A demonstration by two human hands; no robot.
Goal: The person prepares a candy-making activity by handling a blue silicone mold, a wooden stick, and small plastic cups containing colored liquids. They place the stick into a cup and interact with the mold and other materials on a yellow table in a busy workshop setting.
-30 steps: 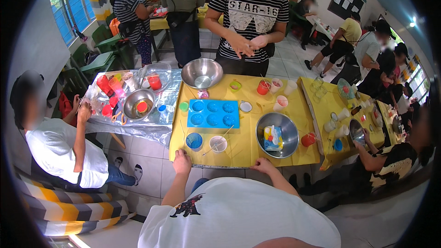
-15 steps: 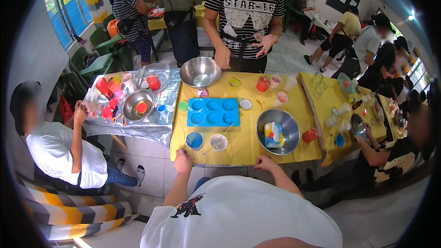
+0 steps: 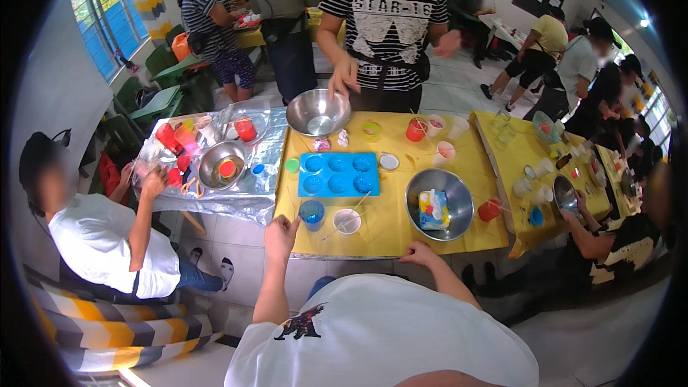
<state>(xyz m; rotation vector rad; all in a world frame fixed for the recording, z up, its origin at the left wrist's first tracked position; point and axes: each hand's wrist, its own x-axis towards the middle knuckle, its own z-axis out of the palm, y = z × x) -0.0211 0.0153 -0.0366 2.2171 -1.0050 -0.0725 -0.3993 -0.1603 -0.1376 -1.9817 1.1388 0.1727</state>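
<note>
My left hand (image 3: 280, 236) is raised at the front left edge of the yellow-covered table (image 3: 380, 240), its fingers pinched together. Anything between them is too small to make out. Just right of it stands a blue plastic cup (image 3: 312, 216). Beside that cup is a white cup (image 3: 347, 221) with thin sticks across it. My right hand (image 3: 420, 253) is loosely curled at the front edge, with nothing seen in it. Beyond it sits a steel bowl (image 3: 467, 209) holding a white, yellow and blue packet (image 3: 433, 210). A blue six-cup mold (image 3: 339, 174) lies mid-table.
Across the table a person in a striped shirt touches another steel bowl (image 3: 317, 115). Cups with red (image 3: 416, 129) and pink contents stand at the far right. A red container (image 3: 490, 209) is near the right edge. Another person works at the foil-covered table (image 3: 247, 197) on the left.
My left hand has lifted slightly, its fingers pinching upward. My right hand stays nearly in place. The person opposite has reached to the steel bowl's rim; a crumpled pinkish piece now shows beside it.
</note>
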